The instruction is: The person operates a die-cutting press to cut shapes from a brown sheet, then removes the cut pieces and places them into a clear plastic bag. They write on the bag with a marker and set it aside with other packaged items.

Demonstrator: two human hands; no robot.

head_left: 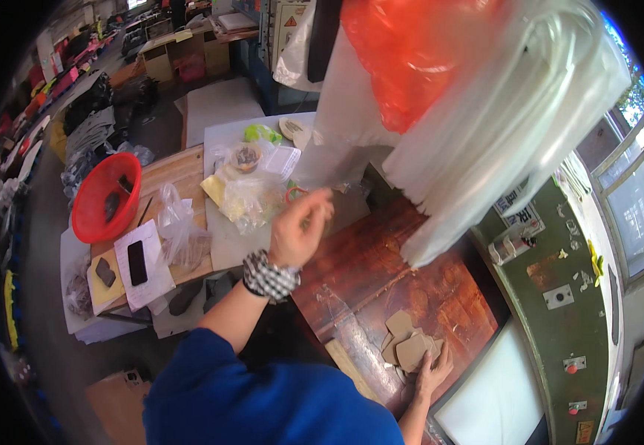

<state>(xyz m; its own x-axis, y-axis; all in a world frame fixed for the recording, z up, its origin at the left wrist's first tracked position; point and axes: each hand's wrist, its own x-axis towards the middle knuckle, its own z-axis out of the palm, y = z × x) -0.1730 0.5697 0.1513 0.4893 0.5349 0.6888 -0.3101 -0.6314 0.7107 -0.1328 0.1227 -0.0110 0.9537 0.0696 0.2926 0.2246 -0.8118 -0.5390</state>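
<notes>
My left hand (300,227) is raised over the far left edge of the red-brown work board (337,297), slightly blurred. Its fingers are loosely bent and apart, and no object shows in them. Just beyond it lies a tool with an orange-and-green loop handle (294,193), partly covered by the hand. At the near right of the board, my right hand (433,372) grips the edge of a loose pile of flat brown cut pieces (412,351). Its thumb and fingers rest along the pile's right side; the fingertips are partly hidden.
A red bowl (130,211), black phone (137,263) and clear plastic bags (244,200) lie on the left tables. White plastic sheets (500,126) and a red bag (411,52) hang low over the board. A green machine panel (533,271) with red buttons borders the right.
</notes>
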